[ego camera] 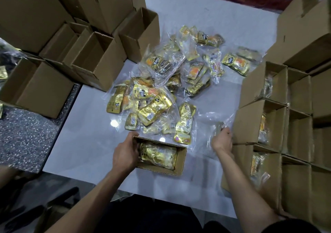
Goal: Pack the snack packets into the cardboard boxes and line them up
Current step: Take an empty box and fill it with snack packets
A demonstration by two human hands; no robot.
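A small open cardboard box (180, 158) lies on the white table near me, with a clear bag of gold snack packets (157, 155) inside. My left hand (125, 154) grips the box's left end. A pile of gold snack packets (161, 89) in clear bags spreads over the table's middle. My right hand (222, 140) is closed on a clear plastic bag (215, 123) with a packet in it, beside the filled boxes (259, 123) on the right. Its contents are blurred.
Rows of open boxes (297, 129) stand along the right edge; some hold packets. Empty boxes (96, 60) are stacked at the left and back left. A speckled floor (26, 134) lies left of the table (89, 134). A dark chair sits at the lower left.
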